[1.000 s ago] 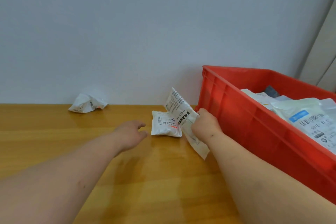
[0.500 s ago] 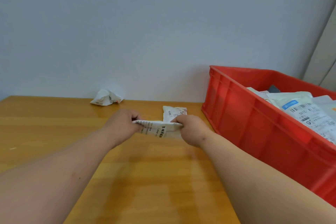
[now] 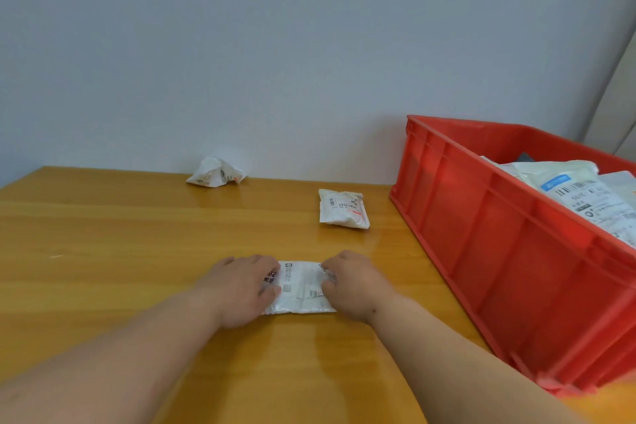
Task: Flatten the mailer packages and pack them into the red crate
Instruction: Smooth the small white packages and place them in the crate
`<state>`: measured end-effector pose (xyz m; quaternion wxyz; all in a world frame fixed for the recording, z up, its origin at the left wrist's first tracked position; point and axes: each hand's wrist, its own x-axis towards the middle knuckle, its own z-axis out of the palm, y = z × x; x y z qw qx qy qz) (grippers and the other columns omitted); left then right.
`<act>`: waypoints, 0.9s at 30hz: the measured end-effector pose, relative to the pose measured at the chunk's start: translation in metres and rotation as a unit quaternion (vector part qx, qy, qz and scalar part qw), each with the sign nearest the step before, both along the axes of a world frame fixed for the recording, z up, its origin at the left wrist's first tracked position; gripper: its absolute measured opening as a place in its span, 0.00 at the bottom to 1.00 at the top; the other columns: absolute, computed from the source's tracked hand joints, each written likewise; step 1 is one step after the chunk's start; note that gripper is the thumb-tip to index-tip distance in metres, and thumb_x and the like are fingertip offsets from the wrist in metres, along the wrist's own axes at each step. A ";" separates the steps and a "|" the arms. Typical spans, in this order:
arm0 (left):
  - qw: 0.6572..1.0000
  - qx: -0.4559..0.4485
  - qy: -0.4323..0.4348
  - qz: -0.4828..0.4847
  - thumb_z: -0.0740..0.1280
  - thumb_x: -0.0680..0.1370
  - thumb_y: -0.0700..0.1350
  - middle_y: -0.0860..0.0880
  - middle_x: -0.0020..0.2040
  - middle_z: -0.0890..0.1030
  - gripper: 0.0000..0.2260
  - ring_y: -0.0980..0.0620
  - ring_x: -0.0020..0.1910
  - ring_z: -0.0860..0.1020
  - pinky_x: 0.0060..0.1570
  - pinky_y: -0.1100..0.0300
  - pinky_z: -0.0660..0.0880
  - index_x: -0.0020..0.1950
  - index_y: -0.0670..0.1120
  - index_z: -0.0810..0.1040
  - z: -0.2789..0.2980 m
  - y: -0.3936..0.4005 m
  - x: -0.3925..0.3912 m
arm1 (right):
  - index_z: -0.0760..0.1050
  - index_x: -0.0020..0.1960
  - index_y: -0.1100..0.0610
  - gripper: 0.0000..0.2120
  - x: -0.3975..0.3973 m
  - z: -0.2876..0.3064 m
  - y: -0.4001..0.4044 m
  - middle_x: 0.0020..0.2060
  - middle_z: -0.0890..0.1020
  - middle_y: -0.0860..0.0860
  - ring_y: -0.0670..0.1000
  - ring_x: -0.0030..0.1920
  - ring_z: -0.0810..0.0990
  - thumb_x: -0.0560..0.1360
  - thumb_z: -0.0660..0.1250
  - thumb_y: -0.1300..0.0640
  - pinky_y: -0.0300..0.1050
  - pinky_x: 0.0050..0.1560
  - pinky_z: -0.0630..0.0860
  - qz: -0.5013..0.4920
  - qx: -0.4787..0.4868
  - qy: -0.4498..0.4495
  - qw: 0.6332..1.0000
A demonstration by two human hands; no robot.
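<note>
Mailer (image 3: 300, 287) is pressed flat on the counter (image 3: 103, 251) between the left hand (image 3: 241, 289) and right hand (image 3: 351, 284), palms down and fingers spread, apparently to smooth it before packing into the red crate (image 3: 481, 234) beyond the right hand.

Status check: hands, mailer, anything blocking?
Both hands, left and right, flat on mailer, pressing it on table. Two more mailers behind. Crate path clear.
</note>
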<state>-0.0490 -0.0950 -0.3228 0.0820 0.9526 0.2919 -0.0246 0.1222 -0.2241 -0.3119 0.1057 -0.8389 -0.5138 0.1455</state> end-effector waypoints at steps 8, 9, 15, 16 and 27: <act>0.998 -0.005 0.065 -0.026 0.54 0.84 0.48 0.52 0.81 0.45 0.25 0.51 0.79 0.49 0.76 0.58 0.51 0.80 0.49 0.52 -0.010 -0.004 0.020 | 0.42 0.81 0.48 0.29 -0.006 -0.035 -0.003 0.81 0.43 0.47 0.51 0.80 0.41 0.83 0.46 0.45 0.53 0.79 0.41 0.038 -0.065 -0.058 0.995; 0.997 -0.027 0.069 -0.022 0.54 0.84 0.47 0.52 0.81 0.44 0.26 0.51 0.79 0.49 0.76 0.58 0.51 0.80 0.47 0.50 -0.009 -0.004 0.023 | 0.42 0.81 0.48 0.28 -0.006 -0.037 -0.004 0.81 0.43 0.47 0.51 0.80 0.41 0.84 0.45 0.45 0.53 0.79 0.40 0.038 -0.064 -0.064 0.995; 0.995 -0.042 0.088 -0.021 0.49 0.84 0.56 0.54 0.81 0.46 0.27 0.52 0.79 0.49 0.76 0.56 0.53 0.81 0.52 0.43 -0.007 -0.008 0.029 | 0.40 0.81 0.49 0.29 -0.007 -0.047 -0.005 0.80 0.41 0.47 0.50 0.79 0.37 0.83 0.43 0.45 0.53 0.78 0.36 0.045 -0.064 -0.074 0.994; 0.995 -0.033 0.094 -0.023 0.47 0.84 0.57 0.54 0.81 0.45 0.27 0.52 0.79 0.47 0.76 0.55 0.51 0.80 0.53 0.42 -0.008 -0.010 0.029 | 0.40 0.81 0.49 0.29 -0.006 -0.047 -0.005 0.80 0.40 0.47 0.50 0.79 0.37 0.83 0.43 0.45 0.53 0.78 0.36 0.047 -0.064 -0.075 0.994; 0.991 -0.036 0.127 -0.016 0.43 0.84 0.56 0.50 0.78 0.32 0.28 0.51 0.77 0.33 0.76 0.50 0.37 0.78 0.51 0.32 -0.025 -0.019 0.028 | 0.39 0.81 0.48 0.28 -0.005 -0.049 -0.006 0.80 0.38 0.47 0.49 0.79 0.35 0.83 0.42 0.44 0.53 0.78 0.35 0.055 -0.076 -0.073 0.993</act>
